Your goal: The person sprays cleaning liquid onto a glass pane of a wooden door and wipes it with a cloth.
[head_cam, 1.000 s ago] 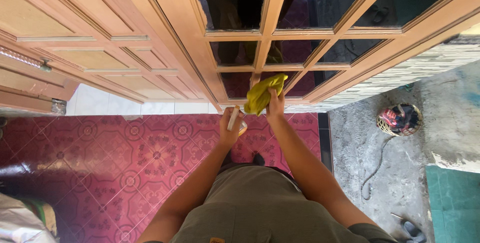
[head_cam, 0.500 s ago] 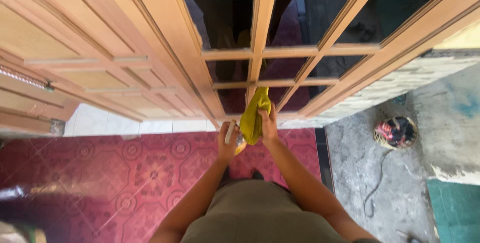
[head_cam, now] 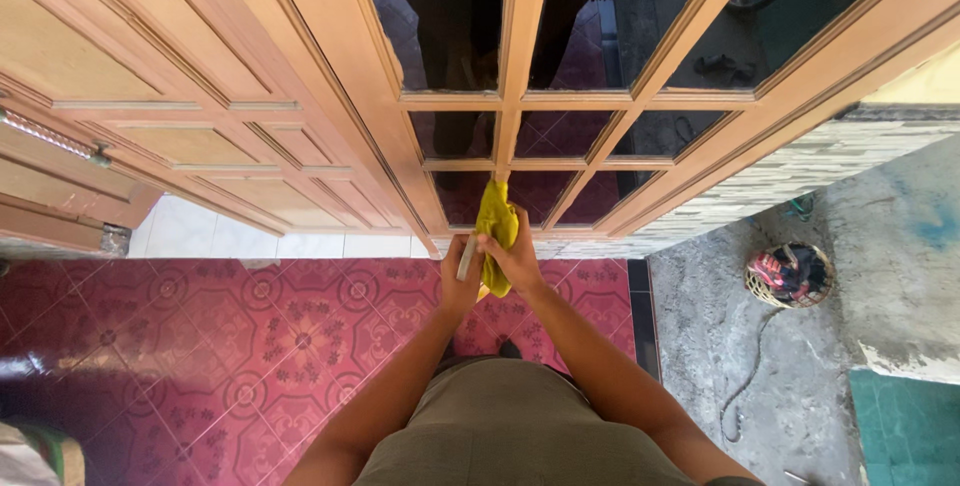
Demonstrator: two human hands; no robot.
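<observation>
My right hand (head_cam: 516,258) grips a yellow cloth (head_cam: 494,221) and holds it against the lowest glass pane of a wooden-framed window (head_cam: 520,156). The cloth hangs bunched down over my fingers. My left hand (head_cam: 458,284) is just beside it, closed around a slim pale object (head_cam: 467,257) with something orange showing beneath; I cannot tell what either one is. Both hands sit close together, near the window's bottom rail.
A panelled wooden door (head_cam: 190,96) stands to the left. Red patterned floor tiles (head_cam: 250,346) lie below me. To the right are grey concrete ground, a woven basket (head_cam: 790,274) with colourful contents and a green mat (head_cam: 910,426).
My right hand has drawn the yellow cloth down from the pane toward my left hand. The cloth now hangs narrower and lower. The view tilted slightly upward along the window.
</observation>
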